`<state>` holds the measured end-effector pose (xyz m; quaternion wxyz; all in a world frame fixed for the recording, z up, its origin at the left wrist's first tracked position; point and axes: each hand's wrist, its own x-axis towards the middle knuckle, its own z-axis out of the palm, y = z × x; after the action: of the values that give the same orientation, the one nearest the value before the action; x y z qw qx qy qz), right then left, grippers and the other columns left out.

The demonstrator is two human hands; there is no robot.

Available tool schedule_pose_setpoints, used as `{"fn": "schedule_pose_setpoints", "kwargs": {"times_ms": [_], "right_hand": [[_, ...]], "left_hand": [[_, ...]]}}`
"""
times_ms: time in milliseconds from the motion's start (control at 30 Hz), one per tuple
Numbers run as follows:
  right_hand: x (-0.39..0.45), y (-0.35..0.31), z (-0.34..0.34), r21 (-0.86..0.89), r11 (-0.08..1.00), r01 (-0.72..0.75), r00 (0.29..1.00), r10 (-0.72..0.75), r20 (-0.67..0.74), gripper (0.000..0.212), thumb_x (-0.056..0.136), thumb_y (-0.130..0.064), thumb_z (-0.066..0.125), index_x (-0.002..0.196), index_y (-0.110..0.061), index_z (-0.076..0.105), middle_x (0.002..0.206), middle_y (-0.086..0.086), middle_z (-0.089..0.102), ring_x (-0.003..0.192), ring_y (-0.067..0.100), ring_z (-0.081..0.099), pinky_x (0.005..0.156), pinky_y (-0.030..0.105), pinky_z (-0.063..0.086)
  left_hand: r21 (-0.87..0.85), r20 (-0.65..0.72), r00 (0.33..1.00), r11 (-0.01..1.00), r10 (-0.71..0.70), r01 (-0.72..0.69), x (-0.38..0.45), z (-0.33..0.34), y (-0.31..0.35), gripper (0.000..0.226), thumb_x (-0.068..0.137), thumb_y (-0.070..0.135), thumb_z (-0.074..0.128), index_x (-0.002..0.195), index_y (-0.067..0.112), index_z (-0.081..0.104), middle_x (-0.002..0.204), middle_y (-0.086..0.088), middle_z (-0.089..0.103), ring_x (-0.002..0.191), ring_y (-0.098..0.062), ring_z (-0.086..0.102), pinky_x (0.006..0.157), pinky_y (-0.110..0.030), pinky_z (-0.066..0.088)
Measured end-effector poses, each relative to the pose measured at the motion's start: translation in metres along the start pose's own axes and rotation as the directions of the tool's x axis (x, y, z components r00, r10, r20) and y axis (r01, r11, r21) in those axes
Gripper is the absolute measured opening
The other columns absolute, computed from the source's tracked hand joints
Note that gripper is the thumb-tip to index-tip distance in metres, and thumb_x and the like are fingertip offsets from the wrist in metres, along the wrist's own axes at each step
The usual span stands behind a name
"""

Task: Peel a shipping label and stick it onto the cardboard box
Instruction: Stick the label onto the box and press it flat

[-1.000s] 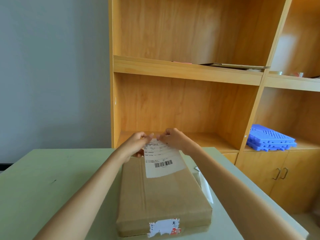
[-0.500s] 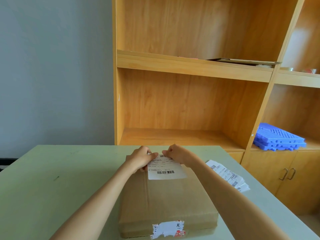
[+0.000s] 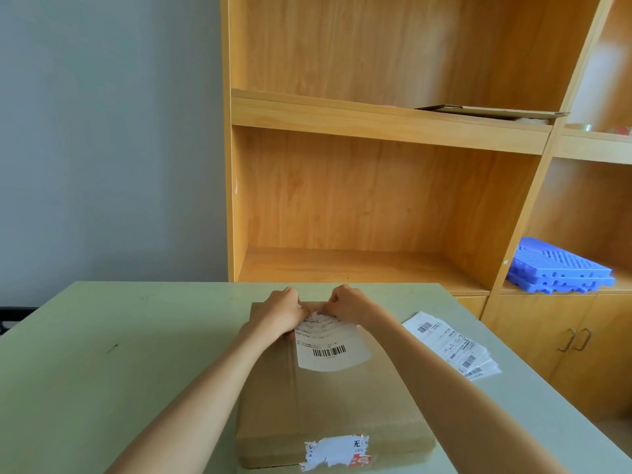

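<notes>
A plain grey wall fills the 10 o'clock part of the view, and a honey-coloured wooden shelf unit [image 3: 393, 138] with visible grain takes up 12 to 3 o'clock; below them a smooth, matt, pale green table [image 3: 102, 354] spreads across the lower half, its far edge running straight beneath the shelf. In the middle of the table lies a flat, rectangular cardboard box [image 3: 328, 405], brown and dull, with a taped seam running lengthwise down its top; a torn white and red sticker remnant [image 3: 337, 451] clings to its near edge at 6 o'clock. Toward the far end of the box top sits the white shipping label [image 3: 326, 347], thin paper printed with text and a barcode; its near edge bows in a curve and looks slightly lifted off the cardboard, while its far edge is down at the box. The left hand [image 3: 282, 311] pinches the far left corner of the label with fingers curled closed on it; the right hand [image 3: 349, 306] pinches the far right corner in the same way; the two hands sit just beside each other at 12 o'clock of the box, both forearms stretching over it. At 3 o'clock of the box, well apart from it, a fanned stack of printed labels [image 3: 451, 345] lies flat near the table's right edge; at 9 o'clock the tabletop is broad and bare. On a lower shelf at 3 o'clock rest stacked blue slotted plastic trays [image 3: 561, 271]; a flattened piece of cardboard [image 3: 492, 111] lies on the upper shelf.
</notes>
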<state>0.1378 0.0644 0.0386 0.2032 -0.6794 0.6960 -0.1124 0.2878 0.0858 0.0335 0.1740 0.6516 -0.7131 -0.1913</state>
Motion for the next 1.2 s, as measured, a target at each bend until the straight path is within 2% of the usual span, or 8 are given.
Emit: {"fn": "schedule_pose_setpoints", "kwargs": {"times_ms": [167, 300, 500, 700, 800, 867, 1000, 1200], "right_hand": [[0.004, 0.001, 0.005, -0.013, 1.0, -0.009, 1.0, 0.008, -0.023, 0.043, 0.092, -0.044, 0.062, 0.071, -0.014, 0.04, 0.089, 0.007, 0.048, 0.082, 0.025, 0.047, 0.048, 0.024, 0.03], [0.004, 0.001, 0.006, -0.009, 1.0, 0.01, 0.999, -0.01, -0.039, 0.036, 0.091, -0.045, 0.063, 0.095, -0.013, 0.047, 0.101, 0.008, 0.049, 0.085, 0.024, 0.049, 0.049, 0.024, 0.032], [0.001, 0.001, 0.008, -0.044, 0.999, 0.02, 0.998, -0.023, -0.057, 0.043, 0.089, -0.051, 0.064, 0.097, -0.011, 0.051, 0.099, 0.006, 0.05, 0.084, 0.025, 0.05, 0.052, 0.026, 0.034], [-0.001, 0.0, 0.008, -0.11, 0.994, 0.009, 0.997, -0.017, -0.069, 0.054, 0.092, -0.049, 0.06, 0.119, -0.003, 0.056, 0.102, 0.008, 0.048, 0.085, 0.026, 0.052, 0.067, 0.031, 0.042], [-0.002, 0.003, 0.007, -0.152, 0.988, -0.004, 0.997, -0.008, -0.079, 0.061, 0.091, -0.054, 0.06, 0.122, -0.002, 0.053, 0.112, 0.013, 0.051, 0.1, 0.031, 0.059, 0.073, 0.034, 0.043], [0.001, 0.009, 0.005, -0.147, 0.989, -0.013, 0.998, 0.003, -0.067, 0.058, 0.09, -0.054, 0.061, 0.114, -0.002, 0.054, 0.11, 0.014, 0.054, 0.1, 0.033, 0.06, 0.074, 0.034, 0.044], [0.008, 0.023, 0.002, -0.142, 0.989, -0.046, 0.997, 0.036, -0.071, 0.054, 0.088, -0.057, 0.06, 0.069, -0.01, 0.041, 0.089, 0.013, 0.061, 0.081, 0.028, 0.061, 0.079, 0.036, 0.057], [0.009, 0.031, 0.001, -0.135, 0.989, -0.051, 0.996, 0.04, -0.085, 0.051, 0.091, -0.053, 0.059, 0.066, -0.014, 0.038, 0.08, 0.007, 0.057, 0.074, 0.023, 0.059, 0.075, 0.032, 0.055]], "left_hand": [[0.047, -0.008, 1.0, 0.999, -0.002, 0.002, 0.002, 0.001, 0.002, 0.026, 0.094, 0.034, 0.05, 0.08, 0.013, 0.046, 0.061, 0.002, 0.052, 0.047, -0.014, 0.044, 0.05, -0.028, 0.032], [0.079, 0.002, 1.0, 0.997, 0.002, -0.002, -0.002, 0.0, 0.004, 0.026, 0.095, 0.033, 0.048, 0.08, 0.013, 0.048, 0.063, 0.0, 0.057, 0.044, -0.013, 0.048, 0.046, -0.026, 0.034], [0.077, 0.048, 0.999, 0.997, -0.013, 0.009, -0.005, -0.003, 0.008, 0.025, 0.093, 0.033, 0.052, 0.083, 0.01, 0.052, 0.058, -0.002, 0.06, 0.04, -0.014, 0.05, 0.039, -0.021, 0.037], [0.097, 0.051, 0.998, 0.995, -0.033, 0.028, -0.005, -0.004, 0.01, 0.035, 0.093, 0.041, 0.054, 0.078, 0.01, 0.05, 0.058, -0.002, 0.059, 0.04, -0.014, 0.053, 0.038, -0.02, 0.038], [0.064, 0.059, 0.998, 0.998, -0.03, 0.027, -0.006, -0.004, 0.005, 0.034, 0.093, 0.04, 0.055, 0.077, 0.01, 0.053, 0.054, -0.001, 0.062, 0.039, -0.012, 0.056, 0.036, -0.018, 0.038], [0.033, 0.055, 0.998, 0.999, -0.037, 0.036, -0.005, -0.005, 0.0, 0.026, 0.093, 0.031, 0.056, 0.078, 0.009, 0.055, 0.057, -0.001, 0.064, 0.041, -0.012, 0.059, 0.036, -0.017, 0.038], [-0.029, 0.057, 0.998, 0.999, -0.037, 0.039, -0.006, -0.008, -0.007, 0.02, 0.095, 0.023, 0.055, 0.084, 0.007, 0.056, 0.06, -0.002, 0.066, 0.037, -0.009, 0.058, 0.033, -0.016, 0.038], [-0.053, 0.06, 0.998, 0.998, -0.024, 0.027, -0.006, -0.009, -0.008, 0.024, 0.098, 0.023, 0.053, 0.078, 0.009, 0.054, 0.058, -0.001, 0.064, 0.033, -0.007, 0.055, 0.032, -0.016, 0.037]]}}
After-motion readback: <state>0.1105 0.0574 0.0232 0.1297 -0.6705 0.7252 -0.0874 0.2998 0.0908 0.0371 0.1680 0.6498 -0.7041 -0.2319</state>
